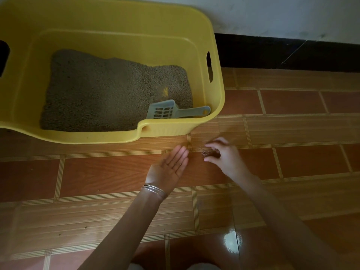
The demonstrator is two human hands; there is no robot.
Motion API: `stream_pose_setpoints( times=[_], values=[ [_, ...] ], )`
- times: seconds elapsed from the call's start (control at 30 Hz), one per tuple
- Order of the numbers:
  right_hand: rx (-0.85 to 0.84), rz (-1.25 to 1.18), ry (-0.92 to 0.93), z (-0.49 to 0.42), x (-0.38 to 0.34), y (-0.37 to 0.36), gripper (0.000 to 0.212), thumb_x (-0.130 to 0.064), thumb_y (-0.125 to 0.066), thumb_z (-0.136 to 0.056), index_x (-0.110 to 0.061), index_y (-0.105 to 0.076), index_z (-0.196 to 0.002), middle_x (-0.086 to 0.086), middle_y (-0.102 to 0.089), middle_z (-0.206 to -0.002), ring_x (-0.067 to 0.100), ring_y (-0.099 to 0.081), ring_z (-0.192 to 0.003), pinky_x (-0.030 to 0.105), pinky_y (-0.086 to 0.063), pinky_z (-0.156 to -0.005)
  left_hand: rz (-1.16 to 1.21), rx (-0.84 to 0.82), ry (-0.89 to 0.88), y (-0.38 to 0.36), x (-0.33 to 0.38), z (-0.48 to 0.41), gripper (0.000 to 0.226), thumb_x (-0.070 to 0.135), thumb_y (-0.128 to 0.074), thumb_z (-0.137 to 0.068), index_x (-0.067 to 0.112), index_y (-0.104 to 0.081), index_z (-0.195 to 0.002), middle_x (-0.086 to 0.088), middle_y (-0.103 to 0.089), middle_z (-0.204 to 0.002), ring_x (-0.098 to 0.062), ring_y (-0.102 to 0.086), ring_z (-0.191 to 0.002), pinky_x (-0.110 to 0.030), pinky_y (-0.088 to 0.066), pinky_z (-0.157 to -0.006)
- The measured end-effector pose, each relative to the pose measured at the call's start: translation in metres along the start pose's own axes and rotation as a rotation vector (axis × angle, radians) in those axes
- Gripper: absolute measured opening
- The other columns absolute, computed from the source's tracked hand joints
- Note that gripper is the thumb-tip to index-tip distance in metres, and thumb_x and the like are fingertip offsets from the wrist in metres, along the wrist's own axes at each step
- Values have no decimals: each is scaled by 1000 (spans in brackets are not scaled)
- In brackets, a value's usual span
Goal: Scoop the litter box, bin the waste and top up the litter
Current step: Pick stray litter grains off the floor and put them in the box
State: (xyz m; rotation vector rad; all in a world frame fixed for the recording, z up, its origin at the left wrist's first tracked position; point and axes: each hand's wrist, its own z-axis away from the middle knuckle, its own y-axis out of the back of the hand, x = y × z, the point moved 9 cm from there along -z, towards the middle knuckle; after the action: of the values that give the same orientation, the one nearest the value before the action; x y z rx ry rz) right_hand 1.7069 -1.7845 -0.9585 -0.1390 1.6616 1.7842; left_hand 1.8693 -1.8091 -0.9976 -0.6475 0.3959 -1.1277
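A yellow litter box [216, 106] stands on the tiled floor at upper left, with grey-brown litter [109, 94] spread over its bottom. A grey slotted scoop [167, 111] lies inside at the near right corner, its handle toward the right wall. In front of the box, my left hand [169, 168] lies palm up with straight fingers, low over the floor. Just to its right, my right hand [224, 154] has its fingers curved around a small heap of spilled litter grains [205, 152] on the floor. Whether it pinches any grains is unclear.
The brown patterned floor tiles [292, 172] stretch to the right and toward me. A white wall with a black skirting strip [292, 53] runs behind the box at upper right. Light glares off a tile at lower right.
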Motion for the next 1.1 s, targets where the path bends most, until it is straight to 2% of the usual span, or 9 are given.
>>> stream_pose_setpoints(
  times=[0.07,0.17,0.3,0.5,0.67,0.83,0.93,1.03,1.1],
  values=[
    [-7,25,15,-2,-1,-6,42,-20,-78,-68,-12,-67,-108,6,-59,-111,19,-61,-92,35,-52,-84,-9,-4,-3,1,2,1,38,16,-30,-99,-3,-61,-108,-18,-67,-110,-27,-60,-107,-38,-43,-95],
    [72,20,70,-2,-11,-5,28,-17,-78,-69,-11,-71,-95,5,-64,-98,18,-64,-82,35,-54,-75,-26,-5,-9,2,5,1,37,16,-32,-98,-3,-61,-109,-18,-66,-111,-27,-61,-106,-37,-44,-94],
    [197,39,152,6,-21,-3,12,-15,-78,-70,-12,-72,-81,2,-67,-82,16,-64,-65,26,-53,-60,-40,1,-14,5,5,1,36,17,-33,-98,-2,-62,-108,-18,-66,-112,-27,-61,-107,-37,-44,-95],
    [257,321,207,9,-36,-6,12,-10,-76,-72,-11,-64,-72,3,-62,-74,21,-61,-61,27,-49,-43,-73,2,-21,6,4,0,36,16,-34,-97,-2,-61,-111,-17,-66,-113,-27,-60,-108,-37,-41,-100],
    [263,403,158,8,-38,-10,16,-3,-73,-71,-9,-58,-70,7,-59,-73,24,-60,-67,28,-51,-48,-72,26,-31,5,1,-1,34,16,-35,-97,-2,-62,-109,-17,-67,-111,-27,-61,-106,-36,-44,-97],
    [282,80,135,15,-42,6,11,-3,-69,-77,-7,-59,-78,6,-61,-80,17,-60,-67,23,-46,-58,-130,79,-24,-1,-11,-4,36,17,-33,-100,-3,-62,-107,-17,-68,-108,-27,-62,-105,-35,-46,-92],
    [298,-97,157,21,-57,19,6,-9,-68,-80,-8,-63,-82,0,-65,-83,6,-57,-72,10,-42,-63,-139,106,-11,-10,-20,-7,33,14,-34,-99,-3,-62,-100,-17,-67,-98,-25,-62,-95,-33,-48,-82],
    [228,-153,198,23,-67,18,4,-12,-71,-78,-11,-68,-82,-4,-68,-82,1,-56,-70,4,-39,-64,-139,104,-4,-18,-22,-10,32,13,-33,-98,-3,-60,-105,-15,-64,-98,-25,-59,-94,-34,-43,-88],
    [231,-160,156,20,-59,22,6,-14,-71,-79,-13,-71,-84,-4,-70,-85,6,-63,-71,11,-46,-65,-128,92,2,-20,-21,-11,32,13,-34,-99,-3,-61,-105,-15,-64,-101,-25,-59,-96,-34,-42,-94]
  ],
)
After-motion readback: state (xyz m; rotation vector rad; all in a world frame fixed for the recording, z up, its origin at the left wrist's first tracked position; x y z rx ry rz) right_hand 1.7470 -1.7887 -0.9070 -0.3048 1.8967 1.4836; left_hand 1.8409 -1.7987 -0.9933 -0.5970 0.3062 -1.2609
